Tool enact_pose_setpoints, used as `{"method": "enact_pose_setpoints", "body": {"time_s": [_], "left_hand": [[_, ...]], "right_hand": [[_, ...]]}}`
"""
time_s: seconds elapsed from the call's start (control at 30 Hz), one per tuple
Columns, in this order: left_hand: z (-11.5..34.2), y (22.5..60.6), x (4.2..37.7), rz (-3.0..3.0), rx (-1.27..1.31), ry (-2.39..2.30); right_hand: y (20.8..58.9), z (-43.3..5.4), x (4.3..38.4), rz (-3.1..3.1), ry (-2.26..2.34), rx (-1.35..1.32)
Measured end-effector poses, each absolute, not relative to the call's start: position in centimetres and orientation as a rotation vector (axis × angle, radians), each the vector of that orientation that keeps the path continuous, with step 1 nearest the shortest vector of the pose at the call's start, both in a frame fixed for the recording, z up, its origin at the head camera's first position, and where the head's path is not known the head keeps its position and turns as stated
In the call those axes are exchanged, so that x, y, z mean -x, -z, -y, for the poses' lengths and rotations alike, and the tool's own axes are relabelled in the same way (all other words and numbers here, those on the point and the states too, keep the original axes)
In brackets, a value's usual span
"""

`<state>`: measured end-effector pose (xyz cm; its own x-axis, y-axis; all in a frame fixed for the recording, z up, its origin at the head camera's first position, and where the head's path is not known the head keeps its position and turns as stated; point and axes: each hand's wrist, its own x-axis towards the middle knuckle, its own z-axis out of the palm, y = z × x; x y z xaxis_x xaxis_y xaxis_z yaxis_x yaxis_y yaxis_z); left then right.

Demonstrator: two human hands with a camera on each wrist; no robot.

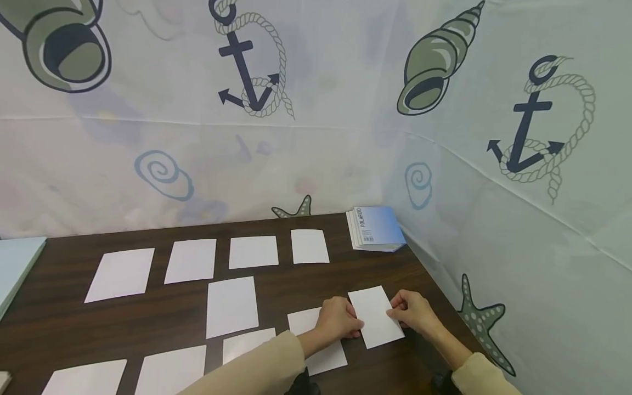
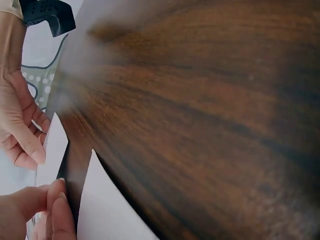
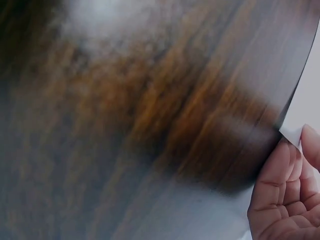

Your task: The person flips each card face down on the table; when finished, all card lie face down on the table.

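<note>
A blank white card (image 1: 376, 318) is held at the right end of the dark wooden table (image 1: 301, 288). My left hand (image 1: 338, 319) pinches its left edge between thumb and fingers, and my right hand (image 1: 416, 311) pinches its right edge. In the left wrist view both hands grip the card (image 2: 51, 150) from opposite sides. The right wrist view has my right thumb and fingers (image 3: 272, 192) at one corner of it. Another white card (image 1: 328, 355) lies beneath my left hand and forearm, partly covered by them.
Several more white cards (image 1: 232, 307) lie spaced in rows on the table. A stack of blue-and-white booklets (image 1: 377, 227) sits at the back right corner. A pale blue board or box (image 1: 20, 263) stands at the left edge. Printed cloth (image 1: 340, 159) hangs behind and to the right.
</note>
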<state>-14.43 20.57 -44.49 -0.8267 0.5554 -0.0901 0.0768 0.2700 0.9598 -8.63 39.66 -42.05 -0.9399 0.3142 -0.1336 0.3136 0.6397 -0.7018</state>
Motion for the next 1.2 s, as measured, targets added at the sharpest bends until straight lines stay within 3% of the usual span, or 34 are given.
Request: {"method": "enact_pose_setpoints", "body": {"time_s": [0.57, 1.2], "left_hand": [[-20.3, 43.9, 14.7, -2.210, -0.508, -1.461], [-19.9, 43.1, 15.5, -2.109, -0.510, -1.501]], "right_hand": [[42.0, -39.5, 10.0, 2.969, -1.136, 0.590], [42.3, -40.2, 10.5, 3.008, -1.150, 0.463]]}}
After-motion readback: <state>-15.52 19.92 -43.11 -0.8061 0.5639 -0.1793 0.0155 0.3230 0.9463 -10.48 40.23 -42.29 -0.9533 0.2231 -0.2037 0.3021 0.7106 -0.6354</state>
